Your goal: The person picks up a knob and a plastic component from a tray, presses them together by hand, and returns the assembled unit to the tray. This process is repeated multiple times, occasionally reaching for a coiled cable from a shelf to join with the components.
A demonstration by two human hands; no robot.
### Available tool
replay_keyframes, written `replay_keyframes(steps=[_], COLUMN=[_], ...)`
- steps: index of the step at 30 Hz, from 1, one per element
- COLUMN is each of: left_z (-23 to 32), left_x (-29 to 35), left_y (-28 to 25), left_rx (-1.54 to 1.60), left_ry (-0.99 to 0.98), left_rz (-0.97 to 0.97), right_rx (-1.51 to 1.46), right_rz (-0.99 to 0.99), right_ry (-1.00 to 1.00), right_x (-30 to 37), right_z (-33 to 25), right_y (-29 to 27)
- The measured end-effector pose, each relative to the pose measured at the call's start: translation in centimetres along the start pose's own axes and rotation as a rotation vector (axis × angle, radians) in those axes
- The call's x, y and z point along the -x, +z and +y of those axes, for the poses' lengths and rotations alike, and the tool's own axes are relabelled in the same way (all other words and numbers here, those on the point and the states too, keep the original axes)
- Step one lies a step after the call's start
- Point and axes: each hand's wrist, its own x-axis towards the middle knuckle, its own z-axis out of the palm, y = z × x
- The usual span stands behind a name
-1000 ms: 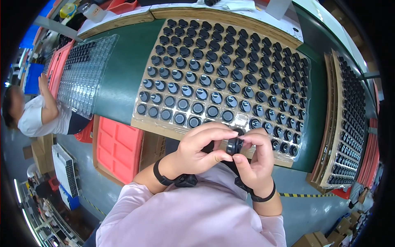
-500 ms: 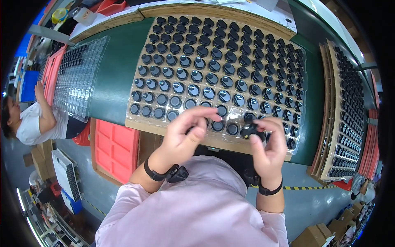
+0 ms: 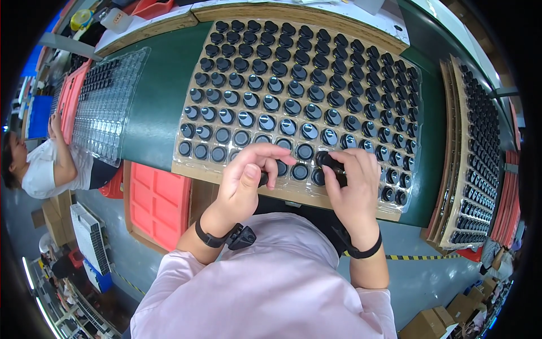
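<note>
Left hand (image 3: 245,178): fingers (image 3: 270,164) curled down onto the near row of the tray, grasping a small black cap (image 3: 263,178), largely hidden beneath them. Right hand (image 3: 354,183): fingers (image 3: 344,164) closed around a black knob-like part (image 3: 333,165), held just above the tray's near edge. Clear blister tray (image 3: 226,169) of black round caps: lying under and beyond both hands on a green counter (image 3: 158,101). Further trays (image 3: 474,169): stacked well to the right. Empty clear tray (image 3: 104,113): far left.
</note>
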Motion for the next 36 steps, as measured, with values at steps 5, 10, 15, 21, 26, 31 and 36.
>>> replay_keyframes(steps=[5, 10, 15, 21, 26, 31, 36], left_z=[0.0, -0.2, -0.5, -0.4, -1.2, -1.2, -0.3], left_x=[0.0, -0.1, -0.3, -0.2, 0.5, 1.2, 1.3], left_y=[-0.1, 0.0, 0.9, 1.6, 1.4, 1.2, 0.0], left_rx=[0.001, 0.010, 0.082, -0.084, -0.144, -0.124, -0.135], left_ry=[-0.010, -0.035, -0.070, -0.100, -0.044, -0.064, -0.176], left_rz=[-0.013, -0.053, -0.092, -0.191, -0.276, -0.257, -0.192], right_rx=[0.193, 0.265, 0.046, -0.194, -0.251, -0.378, -0.399], right_rz=[-0.005, -0.017, 0.015, -0.071, -0.124, -0.145, -0.007], right_ry=[0.012, 0.004, -0.142, -0.320, -0.313, -0.256, -0.051], right_x=[-0.3, -0.5, -0.3, 0.7, 1.4, 2.0, 2.1], right_z=[-0.5, -0.9, -2.5, -4.6, -4.5, -3.6, -1.1], right_y=[0.7, 0.7, -0.2, 0.7, 1.1, 0.7, -1.3])
